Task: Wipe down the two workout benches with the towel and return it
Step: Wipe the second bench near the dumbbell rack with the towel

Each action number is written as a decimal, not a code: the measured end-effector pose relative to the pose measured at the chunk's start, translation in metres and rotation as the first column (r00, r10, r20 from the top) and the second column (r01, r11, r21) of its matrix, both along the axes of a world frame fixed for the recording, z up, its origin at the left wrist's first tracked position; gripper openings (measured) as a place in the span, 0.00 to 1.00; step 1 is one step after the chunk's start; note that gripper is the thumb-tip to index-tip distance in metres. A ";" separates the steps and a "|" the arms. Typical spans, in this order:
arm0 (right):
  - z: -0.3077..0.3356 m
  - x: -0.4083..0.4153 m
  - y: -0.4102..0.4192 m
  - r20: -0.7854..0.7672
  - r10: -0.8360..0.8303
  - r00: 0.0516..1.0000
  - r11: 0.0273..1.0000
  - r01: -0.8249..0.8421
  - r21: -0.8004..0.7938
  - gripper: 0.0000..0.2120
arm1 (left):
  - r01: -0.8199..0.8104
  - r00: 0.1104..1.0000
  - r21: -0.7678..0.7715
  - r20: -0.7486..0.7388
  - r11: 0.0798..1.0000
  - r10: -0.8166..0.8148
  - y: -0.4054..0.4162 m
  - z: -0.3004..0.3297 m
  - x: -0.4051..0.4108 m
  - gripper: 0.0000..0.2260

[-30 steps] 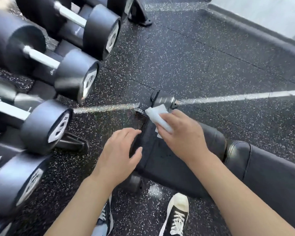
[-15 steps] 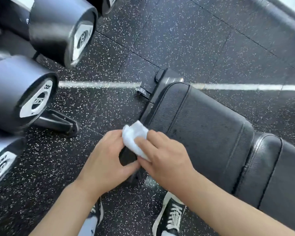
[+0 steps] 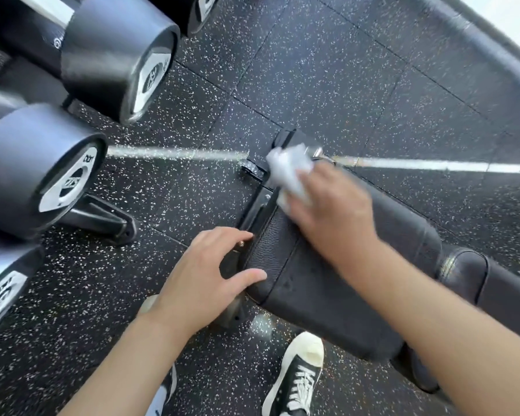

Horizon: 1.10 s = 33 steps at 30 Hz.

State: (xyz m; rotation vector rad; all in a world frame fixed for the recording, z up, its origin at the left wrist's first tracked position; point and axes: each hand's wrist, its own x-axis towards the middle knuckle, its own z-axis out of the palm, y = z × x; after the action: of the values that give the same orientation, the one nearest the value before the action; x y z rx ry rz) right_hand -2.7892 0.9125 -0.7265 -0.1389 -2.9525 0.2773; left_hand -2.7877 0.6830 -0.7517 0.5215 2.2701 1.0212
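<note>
Head view: the right hand [image 3: 327, 211] is clamped on the crumpled white towel [image 3: 287, 172], pressing it on the far end of the black padded bench [image 3: 327, 295]; wiping is under way; next, a sweep along the pad; the left hand [image 3: 204, 280], fingers spread apart, steadies the near edge.
</note>
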 end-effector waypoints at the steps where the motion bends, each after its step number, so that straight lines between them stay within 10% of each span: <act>1: 0.002 0.020 -0.017 0.002 0.130 0.992 0.991 -0.130 0.014 0.11 | -0.002 1.000 0.009 0.008 1.000 0.002 -0.002 -0.001 0.000 0.28; 7: 0.003 0.045 -0.020 0.132 0.481 0.866 0.876 -0.471 -0.107 0.13 | 0.021 0.997 -0.019 0.077 1.000 -0.020 -0.019 -0.011 0.005 0.29; 14: -0.012 -0.039 0.026 0.025 -0.208 0.978 0.978 0.208 -0.010 0.16 | -0.040 0.999 0.028 0.001 0.999 0.040 0.007 -0.010 -0.001 0.27; 19: -0.013 0.035 -0.032 -0.006 0.003 1.000 0.993 -0.004 -0.114 0.09 | -0.082 0.996 0.085 -0.032 0.993 0.085 0.032 -0.003 -0.019 0.12; 25: -0.012 0.052 0.043 -0.032 0.092 0.995 0.991 -0.094 -0.097 0.10 | -0.088 0.996 0.126 -0.020 0.988 0.092 0.068 -0.002 -0.023 0.21; 33: -0.023 0.078 0.114 -0.067 -0.552 0.831 0.834 0.548 -0.061 0.15 | -0.190 0.968 0.027 -0.164 0.981 0.192 0.120 -0.021 -0.041 0.21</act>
State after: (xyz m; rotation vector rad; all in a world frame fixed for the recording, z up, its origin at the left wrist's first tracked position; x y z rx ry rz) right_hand -2.7116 1.0268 -0.7498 -0.9408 -2.6708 0.2456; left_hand -2.8288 0.8032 -0.7731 0.4118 2.5029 1.1202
